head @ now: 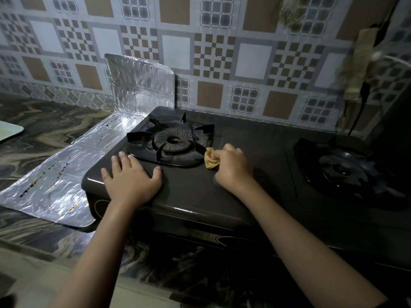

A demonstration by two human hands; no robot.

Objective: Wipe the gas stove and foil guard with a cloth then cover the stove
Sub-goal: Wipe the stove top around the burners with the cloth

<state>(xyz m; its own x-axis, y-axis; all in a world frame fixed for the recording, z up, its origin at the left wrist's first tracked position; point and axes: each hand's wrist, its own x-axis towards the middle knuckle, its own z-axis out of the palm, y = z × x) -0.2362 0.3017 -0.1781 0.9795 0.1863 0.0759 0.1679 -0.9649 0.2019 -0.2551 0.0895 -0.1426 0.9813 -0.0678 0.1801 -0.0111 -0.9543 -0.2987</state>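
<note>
- Two hands on the gas stove top: left hand lies flat w/ fingers spread, palm down on the front-left corner; right hand has fingers curled tight around a small bunched yellow cloth, held against the stove surface just beside the left burner.
- Cloth is balled up v. small, so only a little fabric touches the surface. Risk: smearing grease rather than lifting it, or knuckles rubbing the dirty top instead of the cloth.
- Cloth sits touching the rim of the left burner's pan support. Risk: fabric snags on a prong and drags the support out of seat if the stroke goes left.
- Foil guard lies flat on the counter at left, back part standing up vs. the wall, w/ dark and yellowish drips on it. Looks thin, prob. tears or crumples if wiped hard or if the left hand slides off the corner onto it.
- Right burner is in shadow; spots there are easy to miss.
- Cable hangs near the stove's back-right; a wide sweep could catch it.
- No cover in view; can't tell where it is.
</note>
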